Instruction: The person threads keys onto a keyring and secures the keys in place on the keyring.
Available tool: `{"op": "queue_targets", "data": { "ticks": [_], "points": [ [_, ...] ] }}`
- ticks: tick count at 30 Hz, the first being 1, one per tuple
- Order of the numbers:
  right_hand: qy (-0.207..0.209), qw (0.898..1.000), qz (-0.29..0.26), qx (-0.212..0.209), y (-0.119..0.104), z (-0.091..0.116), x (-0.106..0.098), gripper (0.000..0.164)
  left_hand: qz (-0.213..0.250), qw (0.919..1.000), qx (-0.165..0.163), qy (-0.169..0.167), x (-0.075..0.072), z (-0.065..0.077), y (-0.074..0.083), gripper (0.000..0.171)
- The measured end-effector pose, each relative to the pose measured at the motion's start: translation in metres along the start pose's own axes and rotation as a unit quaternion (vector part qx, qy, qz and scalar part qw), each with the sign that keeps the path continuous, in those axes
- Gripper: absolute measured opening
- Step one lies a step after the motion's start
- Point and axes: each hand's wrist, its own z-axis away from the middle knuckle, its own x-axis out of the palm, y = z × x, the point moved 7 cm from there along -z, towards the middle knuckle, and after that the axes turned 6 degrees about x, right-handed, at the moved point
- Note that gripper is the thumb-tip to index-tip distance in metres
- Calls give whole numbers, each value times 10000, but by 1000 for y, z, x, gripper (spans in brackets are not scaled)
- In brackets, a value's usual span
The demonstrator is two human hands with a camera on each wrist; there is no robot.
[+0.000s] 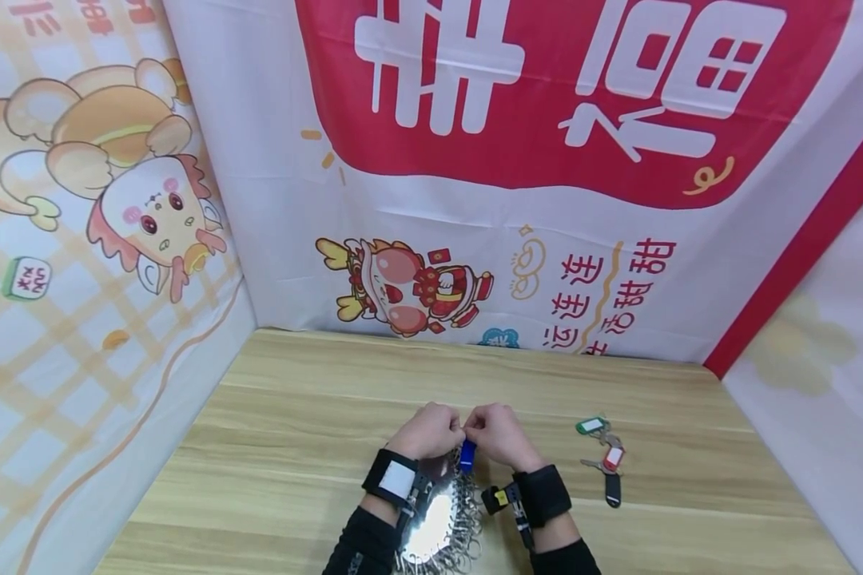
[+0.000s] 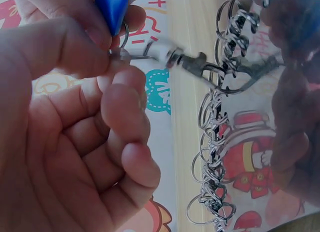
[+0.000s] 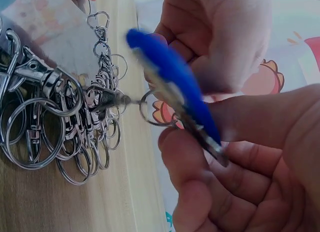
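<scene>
Both hands meet over the edge of a shiny reflective plate (image 1: 431,523), its rim lined with metal swivel clasps and split rings (image 3: 75,127). My left hand (image 2: 75,107) pinches a ring at a clasp (image 2: 192,64) between thumb and forefinger, its other fingers curled loosely. My right hand (image 3: 240,157) pinches a blue key tag (image 3: 172,74) with a metal key (image 3: 202,139) lying flat against it. A thin split ring (image 3: 152,112) joins the tag side to the clasp. In the head view the blue tag (image 1: 467,455) hangs below the fingertips of both hands.
On the wooden table (image 1: 295,447) to the right lie a green key tag (image 1: 591,425), a red key tag (image 1: 614,457) and a black key tag (image 1: 613,489), with keys. Printed cloth walls (image 1: 273,200) enclose the table at the back and sides.
</scene>
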Motion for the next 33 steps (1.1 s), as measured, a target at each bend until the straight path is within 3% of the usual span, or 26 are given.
{"op": "queue_targets", "data": {
  "ticks": [11,17,33],
  "points": [
    [150,9991,-99,374,7,-4,1,11,436,9987,175,-175,0,5,-3,18],
    [9,9990,-58,435,8,-6,6,12,508,9984,51,-226,0,6,-7,17],
    [68,9999,-16,109,0,-8,16,9,472,9986,-162,-179,-5,6,-16,23]
  ]
}}
